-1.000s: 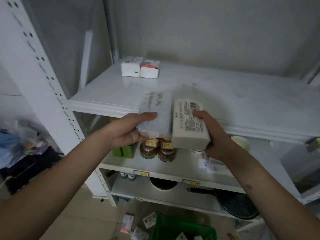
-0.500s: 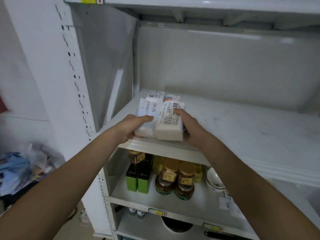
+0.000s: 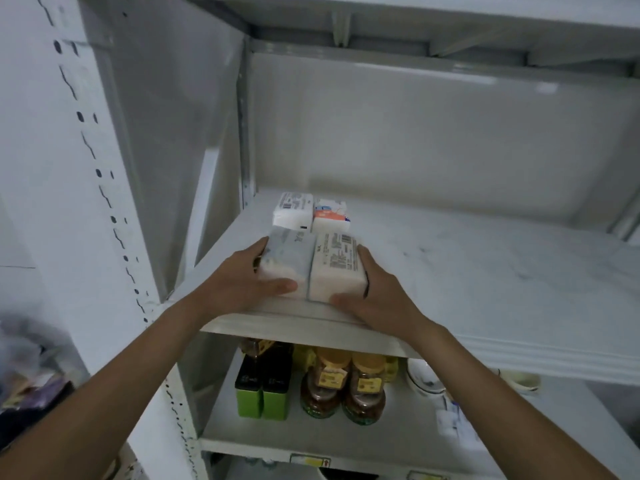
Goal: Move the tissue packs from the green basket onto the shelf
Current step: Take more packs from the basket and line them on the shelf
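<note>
Tissue packs: grey-wrapped pack (image 3: 289, 263) in left hand (image 3: 242, 285), barcode pack (image 3: 337, 268) in right hand (image 3: 375, 296), each gripped.
Shelf (image 3: 467, 271): both at front edge.
Tip: slide back w/ packs flush vs two rear packs (image 3: 310, 211), then let go.

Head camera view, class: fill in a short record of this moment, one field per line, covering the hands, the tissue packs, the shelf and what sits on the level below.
left hand: grips the grey-wrapped pack
right hand: grips the barcode-labelled pack
held packs: side by side, touching, at the front edge of the shelf
earlier packs: two small packs side by side directly behind the held pair
level below: two green boxes, two amber jars, a white bowl
green basket: not in view
</note>
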`<state>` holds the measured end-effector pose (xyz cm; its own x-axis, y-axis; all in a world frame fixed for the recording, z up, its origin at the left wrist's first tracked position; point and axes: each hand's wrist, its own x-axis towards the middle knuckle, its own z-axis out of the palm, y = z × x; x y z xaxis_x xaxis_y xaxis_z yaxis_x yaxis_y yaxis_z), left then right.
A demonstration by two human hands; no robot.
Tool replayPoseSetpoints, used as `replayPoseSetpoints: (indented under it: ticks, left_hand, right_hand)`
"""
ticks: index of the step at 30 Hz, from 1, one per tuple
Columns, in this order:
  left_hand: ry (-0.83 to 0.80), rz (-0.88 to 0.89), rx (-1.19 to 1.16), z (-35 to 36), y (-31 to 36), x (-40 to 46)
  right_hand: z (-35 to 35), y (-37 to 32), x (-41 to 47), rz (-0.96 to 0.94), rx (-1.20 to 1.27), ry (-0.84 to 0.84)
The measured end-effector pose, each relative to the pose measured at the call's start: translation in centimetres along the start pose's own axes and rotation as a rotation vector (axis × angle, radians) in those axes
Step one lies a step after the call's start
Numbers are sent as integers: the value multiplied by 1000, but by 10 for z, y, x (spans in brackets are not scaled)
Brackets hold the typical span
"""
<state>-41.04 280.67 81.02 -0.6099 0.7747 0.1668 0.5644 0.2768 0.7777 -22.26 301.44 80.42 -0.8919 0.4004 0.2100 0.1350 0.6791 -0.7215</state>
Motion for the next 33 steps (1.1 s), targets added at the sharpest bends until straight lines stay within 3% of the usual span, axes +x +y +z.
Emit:
replayPoseSetpoints:
  ticks: [4, 12, 24, 30, 33]
  left_hand:
    - [-46, 19, 75, -7, -9, 28]
    - [86, 82, 116, 1, -32, 75]
    - [69, -48, 237, -13, -23, 116]
    - [123, -118, 238, -2, -30, 101]
    - [219, -15, 279, 7, -23, 63]
  right_hand:
    - [6, -3, 27, 20, -38, -16]
    - [-1, 7, 81, 119, -144, 5]
    - [4, 11, 133, 201, -178, -12]
    - [1, 18, 92, 198, 25, 101]
    - [-4, 27, 44, 126, -156, 123]
